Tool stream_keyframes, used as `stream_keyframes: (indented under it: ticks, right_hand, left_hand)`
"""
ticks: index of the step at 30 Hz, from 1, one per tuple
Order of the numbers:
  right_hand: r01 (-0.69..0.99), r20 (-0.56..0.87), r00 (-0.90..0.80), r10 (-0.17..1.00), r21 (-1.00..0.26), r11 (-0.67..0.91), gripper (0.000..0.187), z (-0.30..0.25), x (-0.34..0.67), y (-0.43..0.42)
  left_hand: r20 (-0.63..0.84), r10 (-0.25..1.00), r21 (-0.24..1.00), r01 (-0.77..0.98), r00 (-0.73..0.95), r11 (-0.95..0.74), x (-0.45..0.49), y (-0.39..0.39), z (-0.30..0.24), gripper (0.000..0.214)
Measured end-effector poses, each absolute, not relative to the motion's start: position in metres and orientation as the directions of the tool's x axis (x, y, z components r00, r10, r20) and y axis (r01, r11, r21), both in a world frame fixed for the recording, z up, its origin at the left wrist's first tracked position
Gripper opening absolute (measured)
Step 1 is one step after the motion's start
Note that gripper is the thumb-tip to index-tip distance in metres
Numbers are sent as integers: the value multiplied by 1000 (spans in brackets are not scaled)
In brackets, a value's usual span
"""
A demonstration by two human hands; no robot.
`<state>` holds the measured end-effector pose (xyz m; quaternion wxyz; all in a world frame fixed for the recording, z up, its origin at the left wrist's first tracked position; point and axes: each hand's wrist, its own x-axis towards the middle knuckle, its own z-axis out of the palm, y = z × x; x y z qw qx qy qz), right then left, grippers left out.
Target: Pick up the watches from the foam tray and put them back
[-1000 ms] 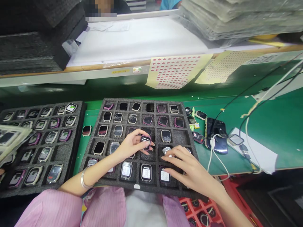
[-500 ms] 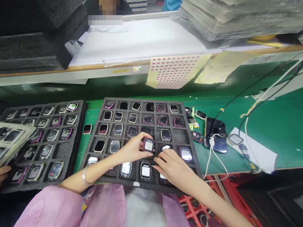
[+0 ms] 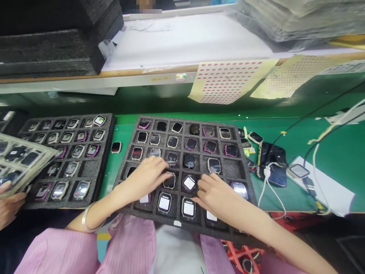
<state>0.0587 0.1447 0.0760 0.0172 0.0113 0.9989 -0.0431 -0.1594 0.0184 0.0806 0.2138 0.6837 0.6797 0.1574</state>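
Note:
My left hand (image 3: 149,171) hovers over the left-middle of a grey foam tray (image 3: 232,167). Its thumb and fingers are apart, near a smartwatch (image 3: 169,180) with a dark screen. Just right of that, a smartwatch (image 3: 189,183) with a lit white screen sits turned askew in its compartment. My right hand (image 3: 218,196) rests low over the right-middle compartments, fingers curled down and thumb pointing left; whatever lies under them is hidden. Below the hands, another lit smartwatch (image 3: 188,208) lies in the front row. Several dark-screened watches fill the back rows.
Left stands a second foam tray (image 3: 90,167) of watches; another person's hand (image 3: 13,205) holds a clear plastic tray (image 3: 42,161) over it. A loose watch (image 3: 116,147) lies between trays. A black device (image 3: 275,175) and white cable (image 3: 266,190) are at right. A shelf (image 3: 182,49) runs behind.
My left hand has let go of the lit smartwatch, now in a compartment, and moved left of it. My right hand stays over the same part of the tray. The view has shifted slightly left.

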Motion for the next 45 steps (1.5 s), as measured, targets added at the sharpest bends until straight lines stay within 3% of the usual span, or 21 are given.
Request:
stream_keyframes:
  ticks: [4, 8, 10, 14, 16, 19, 23, 26, 28, 30, 35, 38, 40, 45]
  right_hand:
    - [-83, -30, -995, -90, -186, 979, 14, 74, 20, 143]
    - [7, -70, -998, -4, -166, 986, 19, 61, -9, 128]
    - [90, -72, -994, 79, -159, 983, 24, 56, -15, 121]
    - [188, -66, -982, 178, -182, 965, 23, 54, -15, 116]
    - [189, -80, -982, 174, -266, 945, 19, 56, -12, 118]
    - [145, -79, -989, 122, -493, 858, 10, 61, -6, 124]
    - [99, -15, -989, 144, -799, 594, 11, 69, 2, 135]
    - [194, -140, -955, 262, -962, 194, 25, 70, 5, 147]
    - [167, -171, -926, 338, -985, -42, 37, 67, 6, 157]
    - [103, -157, -906, 393, -983, -154, 44, 64, 8, 164]
    - [-15, -147, -921, 361, -913, -408, 47, 59, 14, 163]
    - [-11, -144, -950, 278, -871, -491, 45, 55, 20, 165]
    - [14, -184, -933, 309, -877, -479, 42, 51, 23, 168]
    - [61, -248, -919, 307, -858, -510, 56, 45, 24, 170]
  left_hand:
    - [-166, 974, 175, 967, -153, 182, -177, 2, 71, 20]
    - [-191, 969, 103, 979, -154, 175, -173, -2, 60, 20]
    - [-181, 966, 185, 959, -183, 216, -172, -3, 56, 19]
    - [-199, 947, 470, 823, -253, 319, -177, -8, 47, 18]
    - [-215, 939, 545, 765, -267, 342, -179, -11, 44, 18]
    - [-238, 935, 619, 701, -263, 355, -178, -15, 42, 21]
    - [-242, 944, 706, 627, -224, 330, -175, -20, 43, 22]
    - [-218, 959, 882, 383, -182, 274, -180, -17, 44, 23]
    - [-229, 934, 953, 134, -276, 273, -185, -8, 48, 24]
    - [-319, 888, 947, -71, -333, 313, -187, 4, 52, 30]
    - [-477, 821, 852, -394, -313, 345, -176, 30, 52, 51]
    - [-482, 847, 815, -469, -226, 339, -163, 38, 42, 55]
    - [-477, 852, 809, -487, -215, 330, -155, 40, 38, 58]
    - [-366, 877, 911, -310, -310, 271, -143, 35, 42, 56]
